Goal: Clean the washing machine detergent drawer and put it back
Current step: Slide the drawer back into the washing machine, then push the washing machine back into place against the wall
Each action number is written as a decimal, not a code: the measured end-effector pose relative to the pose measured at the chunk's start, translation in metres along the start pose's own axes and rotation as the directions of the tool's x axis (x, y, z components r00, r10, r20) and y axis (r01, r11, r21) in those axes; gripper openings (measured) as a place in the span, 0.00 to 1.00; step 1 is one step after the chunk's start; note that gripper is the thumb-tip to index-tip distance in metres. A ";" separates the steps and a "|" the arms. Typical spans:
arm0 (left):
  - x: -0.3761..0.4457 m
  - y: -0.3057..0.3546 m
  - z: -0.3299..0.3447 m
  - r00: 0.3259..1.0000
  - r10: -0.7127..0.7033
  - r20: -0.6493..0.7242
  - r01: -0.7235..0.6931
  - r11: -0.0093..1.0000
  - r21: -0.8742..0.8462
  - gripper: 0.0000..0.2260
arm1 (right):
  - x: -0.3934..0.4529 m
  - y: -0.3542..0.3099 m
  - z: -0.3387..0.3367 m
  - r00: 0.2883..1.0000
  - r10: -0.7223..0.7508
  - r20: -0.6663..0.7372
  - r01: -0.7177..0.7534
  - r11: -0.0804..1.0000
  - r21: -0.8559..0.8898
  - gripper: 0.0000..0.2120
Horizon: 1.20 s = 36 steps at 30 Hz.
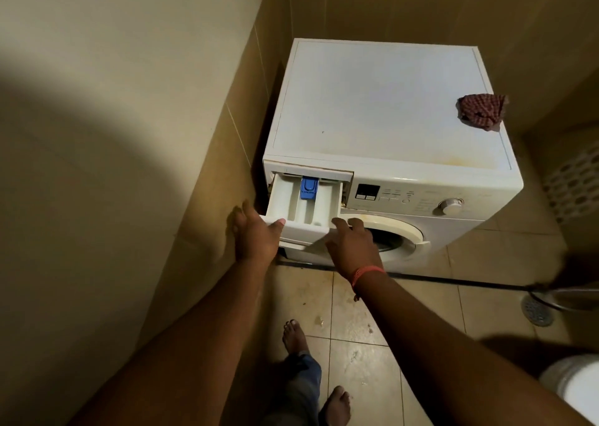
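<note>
Standing open from its slot at upper left of the washer (389, 127), the drawer (301, 208) is pulled well out, approx. most of its length. Blue insert (308, 188) sits in the centre compartment, toward the rear. Left hand (256, 234) grips the drawer's front left corner, thumb on the top edge, fingers (241, 218) wrapped round the side, clamped on it. Right hand (351, 247) rests on the front right corner; fingers (340, 223) curled over the front panel edge, closed on it. Orange band (368, 275) on right wrist. Red check cloth (482, 112) lies bunched on washer top, right edge, well apart from drawer. Dial (451, 206) at right of control panel. Door (392, 234) below drawer, shut. Floor (363, 328) tiled, stained; drain (536, 310) at right.
</note>
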<state>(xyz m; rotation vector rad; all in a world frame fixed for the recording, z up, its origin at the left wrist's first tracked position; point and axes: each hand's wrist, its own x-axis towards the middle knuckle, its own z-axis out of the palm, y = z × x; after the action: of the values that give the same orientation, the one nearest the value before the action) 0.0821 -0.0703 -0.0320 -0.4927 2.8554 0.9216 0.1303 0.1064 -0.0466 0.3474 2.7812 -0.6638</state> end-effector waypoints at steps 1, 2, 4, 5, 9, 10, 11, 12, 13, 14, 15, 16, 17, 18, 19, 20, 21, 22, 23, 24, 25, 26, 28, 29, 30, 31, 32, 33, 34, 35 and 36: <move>0.002 -0.005 -0.003 0.987 0.161 0.013 -0.160 0.971 0.176 0.39 | -0.003 0.004 -0.001 0.998 -0.034 -0.051 0.031 0.998 -0.052 0.25; 0.005 -0.008 -0.005 0.958 0.280 0.057 -0.283 0.902 0.325 0.40 | -0.005 0.007 -0.002 0.995 -0.054 -0.087 0.045 0.994 -0.102 0.28; 0.014 -0.007 -0.008 0.897 0.418 0.146 -0.429 0.742 0.515 0.43 | -0.001 0.010 -0.001 0.986 -0.084 -0.146 0.054 0.978 -0.199 0.35; 0.019 -0.002 -0.010 0.867 0.467 0.176 -0.476 0.669 0.571 0.44 | 0.004 0.011 -0.002 0.981 -0.098 -0.167 0.057 0.970 -0.235 0.37; 0.042 0.014 -0.017 0.796 0.521 0.308 -0.573 0.488 0.658 0.50 | 0.028 0.013 -0.016 0.981 -0.146 -0.132 0.095 0.938 -0.333 0.50; 0.048 0.015 -0.017 0.774 0.534 0.339 -0.600 0.449 0.662 0.50 | 0.032 0.013 -0.018 0.979 -0.169 -0.109 0.119 0.924 -0.363 0.51; 0.052 0.014 -0.017 0.747 0.555 0.367 -0.629 0.410 0.660 0.50 | 0.034 0.012 -0.018 0.977 -0.192 -0.091 0.143 0.911 -0.386 0.52; 0.055 0.013 -0.017 0.716 0.581 0.388 -0.657 0.371 0.656 0.50 | 0.034 0.012 -0.018 0.972 -0.218 -0.087 0.167 0.902 -0.398 0.51; 0.060 0.009 -0.017 0.684 0.611 0.399 -0.681 0.338 0.649 0.49 | 0.034 0.012 -0.016 0.963 -0.250 -0.098 0.191 0.895 -0.402 0.50; 0.064 0.004 -0.017 0.653 0.641 0.403 -0.702 0.313 0.640 0.48 | 0.033 0.013 -0.014 0.952 -0.283 -0.117 0.215 0.889 -0.404 0.48; 0.067 -0.001 -0.016 0.619 0.672 0.406 -0.723 0.286 0.629 0.45 | 0.030 0.015 -0.012 0.940 -0.313 -0.136 0.235 0.882 -0.408 0.45; 0.070 -0.007 -0.015 0.577 0.705 0.412 -0.747 0.250 0.616 0.40 | 0.028 0.018 -0.008 0.925 -0.346 -0.156 0.258 0.875 -0.410 0.41; 0.071 -0.013 -0.013 0.527 0.740 0.418 -0.772 0.212 0.599 0.34 | 0.025 0.021 -0.004 0.906 -0.383 -0.179 0.286 0.867 -0.408 0.35; 0.073 -0.016 -0.010 0.486 0.770 0.415 -0.795 0.191 0.576 0.25 | 0.026 0.025 0.000 0.888 -0.413 -0.205 0.312 0.865 -0.393 0.27; 0.073 -0.015 -0.007 0.472 0.790 0.392 -0.805 0.203 0.558 0.18 | 0.029 0.026 0.000 0.873 -0.422 -0.244 0.322 0.875 -0.361 0.20; 0.076 -0.010 -0.003 0.489 0.797 0.354 -0.797 0.244 0.552 0.12 | 0.037 0.026 -0.001 0.864 -0.415 -0.284 0.319 0.889 -0.327 0.15; 0.081 -0.003 0.000 0.523 0.795 0.307 -0.777 0.296 0.556 0.10 | 0.048 0.025 -0.004 0.860 -0.402 -0.315 0.311 0.902 -0.300 0.13; 0.085 0.006 0.003 0.559 0.786 0.263 -0.750 0.344 0.565 0.10 | 0.060 0.022 -0.008 0.857 -0.393 -0.333 0.302 0.907 -0.293 0.13; 0.093 0.015 0.007 0.590 0.773 0.233 -0.722 0.376 0.581 0.14 | 0.075 0.018 -0.014 0.858 -0.382 -0.344 0.282 0.909 -0.306 0.14; 0.103 0.028 0.011 0.619 0.757 0.210 -0.693 0.399 0.601 0.19 | 0.089 0.013 -0.021 0.860 -0.371 -0.351 0.258 0.908 -0.329 0.17; 0.114 0.042 0.013 0.647 0.737 0.196 -0.665 0.420 0.618 0.25 | 0.105 0.008 -0.029 0.871 -0.353 -0.343 0.227 0.907 -0.355 0.22; 0.125 0.056 0.013 0.674 0.715 0.188 -0.641 0.438 0.630 0.31 | 0.120 0.003 -0.037 0.887 -0.332 -0.320 0.201 0.902 -0.381 0.29; 0.145 0.075 0.010 0.707 0.675 0.211 -0.617 0.443 0.650 0.38 | 0.146 -0.006 -0.053 0.918 -0.286 -0.274 0.153 0.895 -0.420 0.42; 0.154 0.081 0.010 0.700 0.672 0.242 -0.628 0.418 0.657 0.41 | 0.157 -0.009 -0.057 0.934 -0.259 -0.245 0.136 0.894 -0.428 0.46; 0.160 0.082 0.008 0.685 0.673 0.279 -0.645 0.382 0.661 0.42 | 0.162 -0.011 -0.058 0.945 -0.251 -0.212 0.135 0.885 -0.445 0.49; 0.162 0.081 0.006 0.673 0.672 0.308 -0.660 0.359 0.660 0.42 | 0.163 -0.011 -0.056 0.947 -0.260 -0.191 0.148 0.875 -0.460 0.49; 0.164 0.079 0.006 0.667 0.674 0.319 -0.672 0.359 0.648 0.41 | 0.163 -0.009 -0.052 0.941 -0.273 -0.199 0.153 0.870 -0.469 0.48; 0.166 0.078 0.008 0.661 0.674 0.329 -0.689 0.372 0.622 0.40 | 0.162 -0.006 -0.049 0.934 -0.276 -0.227 0.143 0.871 -0.469 0.46; 0.165 0.077 0.009 0.652 0.668 0.359 -0.714 0.382 0.587 0.39 | 0.159 -0.004 -0.046 0.932 -0.265 -0.249 0.129 0.881 -0.456 0.45; 0.165 0.078 0.011 0.634 0.660 0.404 -0.746 0.383 0.544 0.38 | 0.159 -0.002 -0.045 0.935 -0.248 -0.256 0.115 0.890 -0.441 0.44; 0.165 0.081 0.013 0.608 0.658 0.444 -0.777 0.379 0.503 0.38 | 0.159 -0.001 -0.045 0.938 -0.238 -0.251 0.111 0.895 -0.432 0.44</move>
<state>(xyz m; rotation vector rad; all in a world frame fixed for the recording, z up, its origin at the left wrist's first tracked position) -0.1005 -0.0461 -0.0298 0.9676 2.8882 -0.1272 -0.0275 0.1532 -0.0554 0.1114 3.1678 -0.0381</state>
